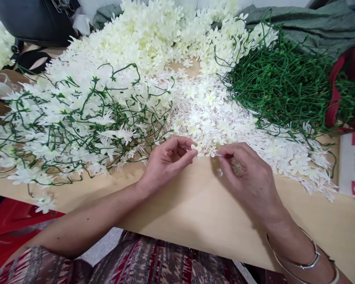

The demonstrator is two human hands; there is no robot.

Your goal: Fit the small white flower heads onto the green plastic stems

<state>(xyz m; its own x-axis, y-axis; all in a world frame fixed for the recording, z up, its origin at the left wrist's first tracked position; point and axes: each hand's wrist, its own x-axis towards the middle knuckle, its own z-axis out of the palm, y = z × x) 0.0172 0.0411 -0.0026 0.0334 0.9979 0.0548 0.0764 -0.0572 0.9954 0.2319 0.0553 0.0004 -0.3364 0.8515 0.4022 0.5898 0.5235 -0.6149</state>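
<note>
My left hand [167,159] and my right hand [245,173] meet at the near edge of a heap of loose white plastic flowers [225,118] on a tan board [195,209]. Between the fingertips of both hands sits a small white flower [203,149]. Each hand is pinched shut on it, left thumb and forefinger from the left, right fingers from the right. My right wrist wears silver bangles [301,260].
White flowers strung on green stems [77,114] lie in a pile at left. A cream flower mound [154,35] rises at the back. Bare green stems [281,83] are heaped at right. A white and red box [353,165] sits on the right edge.
</note>
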